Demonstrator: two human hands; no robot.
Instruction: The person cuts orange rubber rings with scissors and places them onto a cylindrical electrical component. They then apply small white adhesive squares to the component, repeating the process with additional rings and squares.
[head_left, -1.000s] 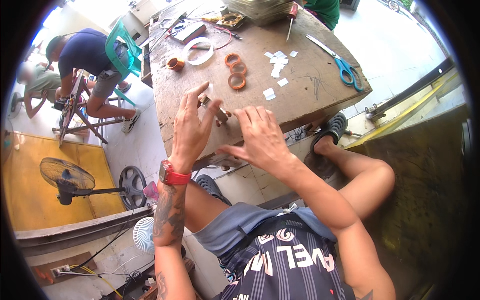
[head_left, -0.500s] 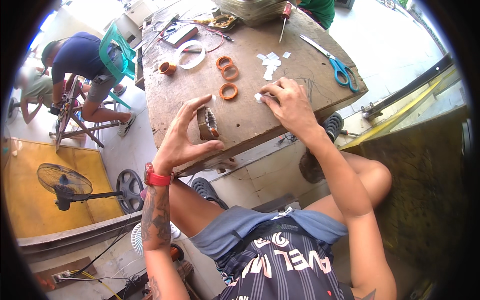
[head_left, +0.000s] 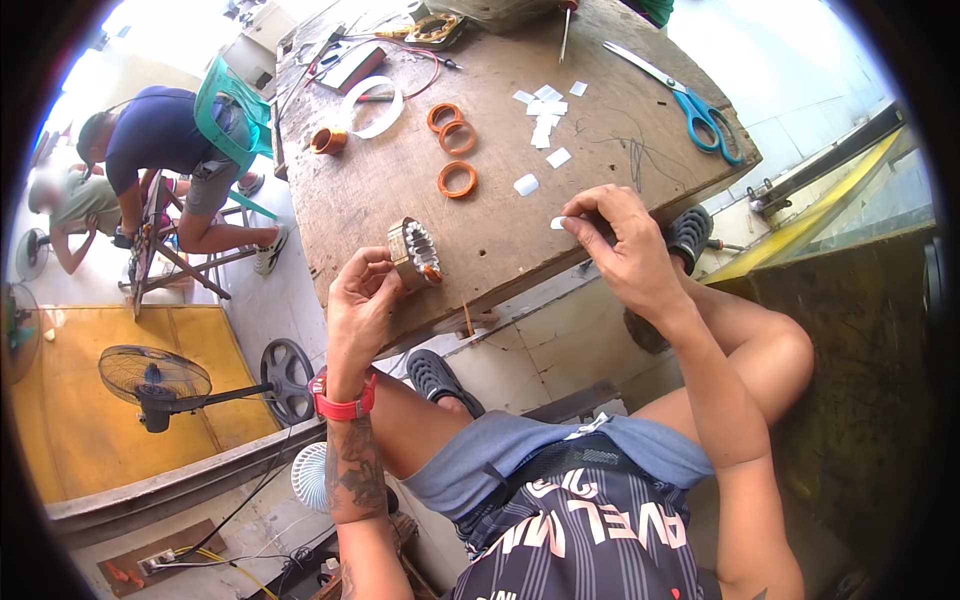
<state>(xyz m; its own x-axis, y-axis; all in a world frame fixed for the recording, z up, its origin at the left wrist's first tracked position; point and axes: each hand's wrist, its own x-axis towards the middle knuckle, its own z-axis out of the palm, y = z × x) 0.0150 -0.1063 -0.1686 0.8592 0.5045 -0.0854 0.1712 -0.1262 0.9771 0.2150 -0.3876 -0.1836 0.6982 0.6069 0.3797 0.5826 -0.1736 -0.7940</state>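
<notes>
A motor stator [head_left: 412, 252], a metal ring with white slot liners and a bit of orange wire, stands at the near left of the wooden table. My left hand [head_left: 360, 302] is closed at its left edge, thumb and fingers gripping the rim. Between the thumb and forefinger of my right hand [head_left: 622, 245] is a small white insulation slip [head_left: 557, 223], held over the near table edge. Beyond that hand lie several similar white slips [head_left: 545, 115], with one loose slip [head_left: 526, 184] closer to me.
Orange copper coils [head_left: 457, 180] sit mid-table, near a white tape ring [head_left: 372, 107] and a copper wire roll [head_left: 328, 140]. Blue-handled scissors [head_left: 700, 120] lie at right, a screwdriver [head_left: 566, 30] at the back. Left stand a fan [head_left: 155, 385] and a person bending [head_left: 165, 130].
My left hand has closed from a spread pose onto the stator's edge. My right hand has moved right and toward me, now pinching a white slip clear of the tabletop.
</notes>
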